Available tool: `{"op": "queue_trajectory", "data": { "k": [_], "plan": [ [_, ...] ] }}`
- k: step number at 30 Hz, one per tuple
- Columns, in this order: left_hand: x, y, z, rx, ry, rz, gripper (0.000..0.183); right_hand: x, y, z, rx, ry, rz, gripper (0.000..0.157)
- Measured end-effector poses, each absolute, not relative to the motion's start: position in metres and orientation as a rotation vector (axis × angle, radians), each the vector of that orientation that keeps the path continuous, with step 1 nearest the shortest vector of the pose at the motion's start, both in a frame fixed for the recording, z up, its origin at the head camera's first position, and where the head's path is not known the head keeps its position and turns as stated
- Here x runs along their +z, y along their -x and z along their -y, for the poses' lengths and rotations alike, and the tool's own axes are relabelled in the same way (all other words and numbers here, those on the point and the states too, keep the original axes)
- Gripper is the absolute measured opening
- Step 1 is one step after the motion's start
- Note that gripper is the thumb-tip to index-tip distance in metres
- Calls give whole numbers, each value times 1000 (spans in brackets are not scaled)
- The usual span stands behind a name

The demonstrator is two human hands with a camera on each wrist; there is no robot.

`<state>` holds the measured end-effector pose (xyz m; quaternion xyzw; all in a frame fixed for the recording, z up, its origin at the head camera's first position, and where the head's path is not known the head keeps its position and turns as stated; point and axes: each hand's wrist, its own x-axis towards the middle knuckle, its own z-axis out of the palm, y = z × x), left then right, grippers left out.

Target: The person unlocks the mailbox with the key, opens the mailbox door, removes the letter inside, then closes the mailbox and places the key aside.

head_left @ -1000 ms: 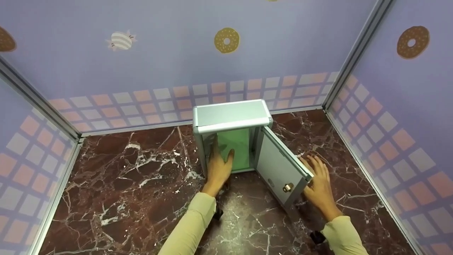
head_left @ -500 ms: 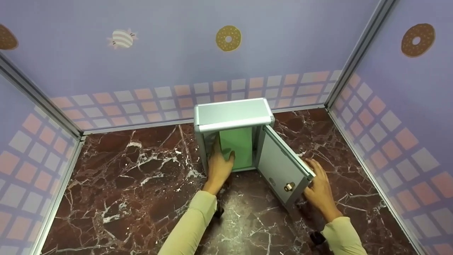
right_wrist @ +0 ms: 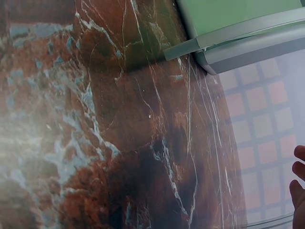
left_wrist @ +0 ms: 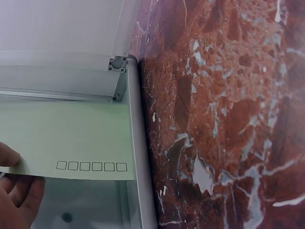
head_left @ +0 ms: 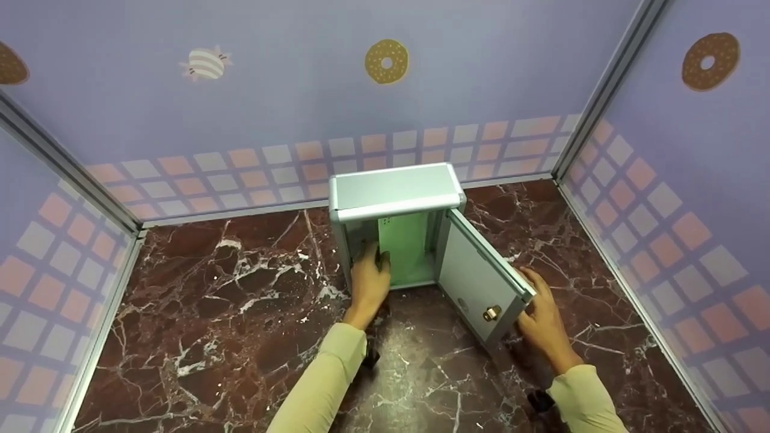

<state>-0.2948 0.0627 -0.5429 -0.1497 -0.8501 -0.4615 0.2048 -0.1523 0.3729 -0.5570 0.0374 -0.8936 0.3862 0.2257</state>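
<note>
An upright grey metal letter box (head_left: 391,189) stands with its hinged door (head_left: 481,276) swung out to the right. Inside it is a pale green envelope (head_left: 409,246), with a row of printed squares showing in the left wrist view. My left hand (head_left: 368,279) reaches into the box and pinches the edge of the envelope (left_wrist: 71,133) between thumb and fingers. My right hand (head_left: 544,319) rests at the door's free edge, fingers on its outer side. A brass lock (head_left: 491,313) sits on the door's inner face near that edge. My left fingertips are partly hidden in the head view.
The box stands on a dark red marbled surface (head_left: 210,337), close to the lilac back wall (head_left: 283,108). Side walls (head_left: 710,198) with metal trim rise on the left and right.
My left fingers, stretched out along the box's inner left side before, have drawn down and closed on the envelope. The envelope's printed squares now show. The right hand stays at the door.
</note>
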Motion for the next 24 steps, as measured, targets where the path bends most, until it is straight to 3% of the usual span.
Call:
{"op": "queue_trajectory", "data": {
  "k": [16, 24],
  "plan": [
    [-536, 283, -51, -1302, 483, 2265, 12, -548, 147, -364, 1084, -49, 2448, 41],
    [-531, 277, -44, -1366, 542, 2195, 12, -540, 145, -367, 1049, -88, 2394, 44]
  ]
}}
